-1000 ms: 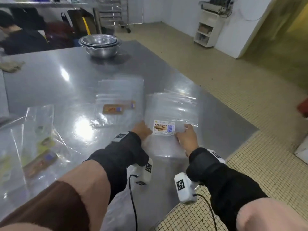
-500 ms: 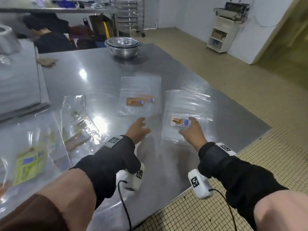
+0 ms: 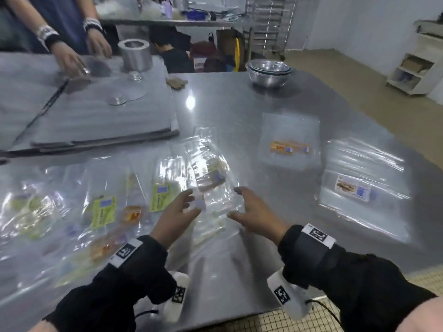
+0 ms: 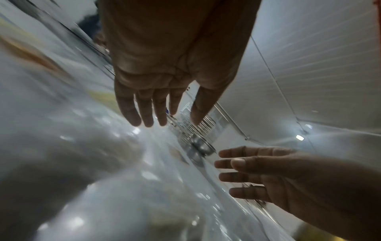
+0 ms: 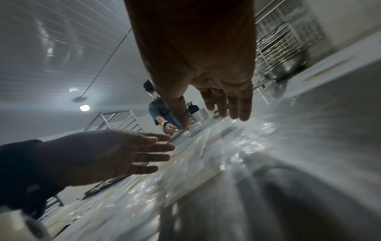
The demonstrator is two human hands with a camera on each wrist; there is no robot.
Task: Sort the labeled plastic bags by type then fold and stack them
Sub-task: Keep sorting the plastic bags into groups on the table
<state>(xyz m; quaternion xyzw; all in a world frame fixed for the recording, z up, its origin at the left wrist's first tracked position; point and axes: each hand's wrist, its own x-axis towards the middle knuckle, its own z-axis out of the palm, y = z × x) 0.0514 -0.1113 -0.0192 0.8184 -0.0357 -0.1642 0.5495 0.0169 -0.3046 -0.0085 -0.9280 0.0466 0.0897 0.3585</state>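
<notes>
A loose heap of clear labelled bags (image 3: pixel 100 212) covers the left of the steel table (image 3: pixel 239 111), with yellow-green and orange labels showing. One crumpled clear bag (image 3: pixel 213 185) lies at the heap's right end. My left hand (image 3: pixel 178 212) and right hand (image 3: pixel 251 209) hover on either side of it with fingers spread, and neither holds anything. In the wrist views the left hand (image 4: pixel 156 104) and right hand (image 5: pixel 214 104) show straight fingers above the plastic. Two sorted stacks lie to the right: the orange-label stack (image 3: pixel 291 144) and the white-label stack (image 3: pixel 362 185).
Stacked metal bowls (image 3: pixel 269 73) stand at the table's far side. Grey trays (image 3: pixel 96 116) with a metal cylinder (image 3: pixel 135 55) lie at the back left, where another person's hands (image 3: pixel 72 56) work. The table's edge runs close in front of me, above tiled floor (image 3: pixel 275 319).
Both hands have left the white-label stack and moved left to the loose heap. The view has swung left with them.
</notes>
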